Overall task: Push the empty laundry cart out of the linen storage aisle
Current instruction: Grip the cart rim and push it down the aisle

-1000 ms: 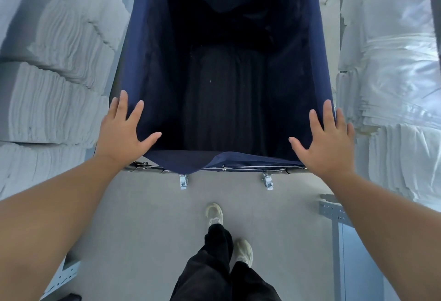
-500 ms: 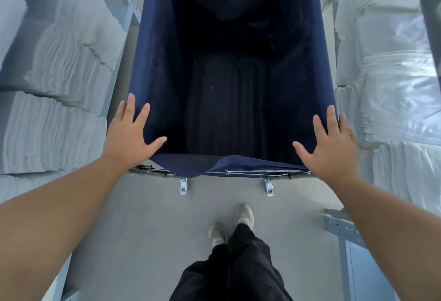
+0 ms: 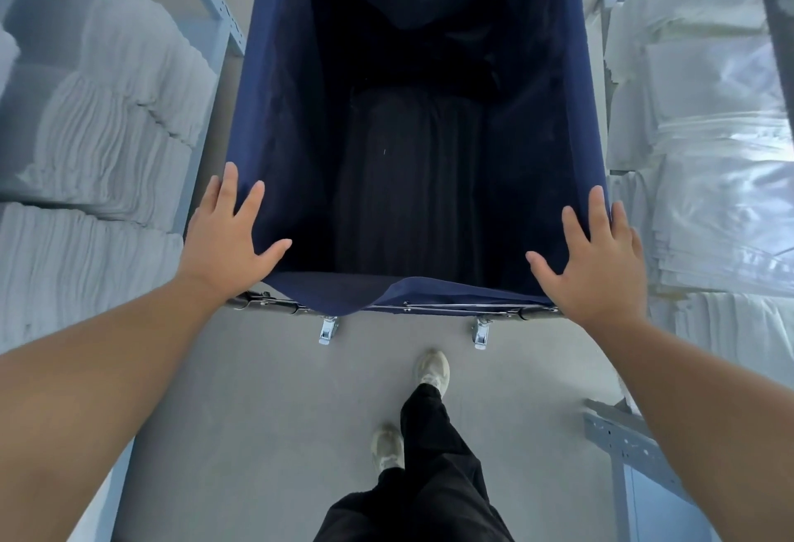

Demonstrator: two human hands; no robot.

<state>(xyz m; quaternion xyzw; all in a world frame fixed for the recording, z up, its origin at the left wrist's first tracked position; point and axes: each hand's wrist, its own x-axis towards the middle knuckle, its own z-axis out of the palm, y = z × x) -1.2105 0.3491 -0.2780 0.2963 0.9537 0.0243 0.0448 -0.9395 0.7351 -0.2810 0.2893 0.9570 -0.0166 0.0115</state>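
Laundry cart – navy fabric liner on a metal frame, interior dark with nothing in it – stands in the middle of the aisle, directly ahead of the person. Left hand lies flat on the near left corner of the rim, fingers straight and spread, clamped on nothing. Right hand does the same on the near right corner. Two silver caster brackets show below the near rail. Folded white linen stacks fill the left shelving; plastic-wrapped linen fills the right – both close beside the cart walls. Grey floor; pale shoes, one foot ahead of the other, black trousers
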